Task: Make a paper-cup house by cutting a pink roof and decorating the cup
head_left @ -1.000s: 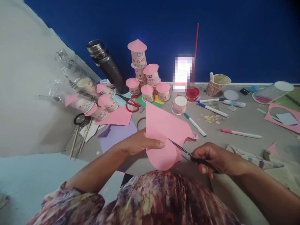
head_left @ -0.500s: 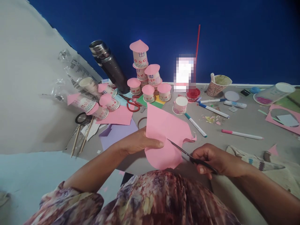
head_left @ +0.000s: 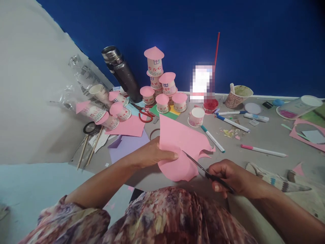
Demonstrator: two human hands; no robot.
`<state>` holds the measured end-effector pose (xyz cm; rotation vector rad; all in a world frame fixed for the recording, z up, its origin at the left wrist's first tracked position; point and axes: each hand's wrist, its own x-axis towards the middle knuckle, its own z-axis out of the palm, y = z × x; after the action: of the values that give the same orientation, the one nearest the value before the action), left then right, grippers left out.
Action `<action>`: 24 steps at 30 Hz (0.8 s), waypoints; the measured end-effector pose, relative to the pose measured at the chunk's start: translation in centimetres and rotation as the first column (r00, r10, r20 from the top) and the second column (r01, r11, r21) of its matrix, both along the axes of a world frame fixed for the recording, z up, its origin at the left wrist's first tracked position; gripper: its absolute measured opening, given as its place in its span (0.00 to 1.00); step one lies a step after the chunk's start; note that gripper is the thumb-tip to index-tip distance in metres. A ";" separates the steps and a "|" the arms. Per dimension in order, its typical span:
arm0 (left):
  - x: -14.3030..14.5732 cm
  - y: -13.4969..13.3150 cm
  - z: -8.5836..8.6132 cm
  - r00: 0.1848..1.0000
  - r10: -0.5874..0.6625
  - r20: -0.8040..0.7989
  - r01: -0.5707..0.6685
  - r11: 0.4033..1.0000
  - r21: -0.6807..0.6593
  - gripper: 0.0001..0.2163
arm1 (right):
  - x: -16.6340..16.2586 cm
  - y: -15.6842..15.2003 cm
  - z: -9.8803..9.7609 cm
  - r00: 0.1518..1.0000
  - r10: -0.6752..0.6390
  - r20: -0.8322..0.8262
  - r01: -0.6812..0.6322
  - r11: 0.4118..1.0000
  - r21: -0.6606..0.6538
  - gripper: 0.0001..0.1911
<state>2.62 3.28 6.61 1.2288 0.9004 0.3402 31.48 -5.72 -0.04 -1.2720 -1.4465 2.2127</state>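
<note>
My left hand (head_left: 151, 154) pinches a sheet of pink paper (head_left: 179, 142) at its left edge, holding it up over the grey table (head_left: 254, 139). My right hand (head_left: 230, 174) grips black-handled scissors (head_left: 203, 167) whose blades are inside the paper at its middle. A rounded lobe of the pink paper hangs below the cut, and a curled strip sticks out on the right.
Paper cups with pink cone roofs (head_left: 162, 84) are stacked at the back, with more lying at the left (head_left: 106, 113). Red scissors (head_left: 144, 113), a dark flask (head_left: 122, 73), markers (head_left: 264, 150), a glue cup (head_left: 237, 95) and paper scraps lie around. A cloth (head_left: 276, 178) lies right.
The scissors have worked slightly further into the pink paper, and the lower lobe has turned a little. The view has tilted slightly downward.
</note>
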 end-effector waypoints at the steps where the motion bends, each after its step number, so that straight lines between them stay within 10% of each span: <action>1: 0.0 -0.4 -0.2 0.999 0.052 -0.009 -0.052 0.998 0.028 0.17 | -0.1 0.0 0.0 1.000 -0.012 0.001 0.012 1.000 0.001 0.19; 9: 0.0 -4.1 -2.6 0.878 0.470 0.087 -0.464 0.882 -0.084 0.17 | -0.6 0.0 0.6 0.996 -0.028 -0.083 0.024 0.999 -0.045 0.21; 18: -0.8 -3.3 -2.1 0.987 0.161 0.016 -0.160 0.987 -0.028 0.13 | -0.3 0.2 0.5 0.994 0.047 -0.098 -0.054 0.996 -0.070 0.32; 24: -0.9 -2.5 -1.5 0.981 0.172 0.095 -0.165 0.983 -0.077 0.18 | 0.3 0.4 1.0 0.997 0.070 -0.032 -0.073 0.992 -0.103 0.32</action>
<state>1.70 0.75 5.06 1.0648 0.9235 0.4985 31.75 -5.28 1.00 -1.2335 -1.4044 2.3709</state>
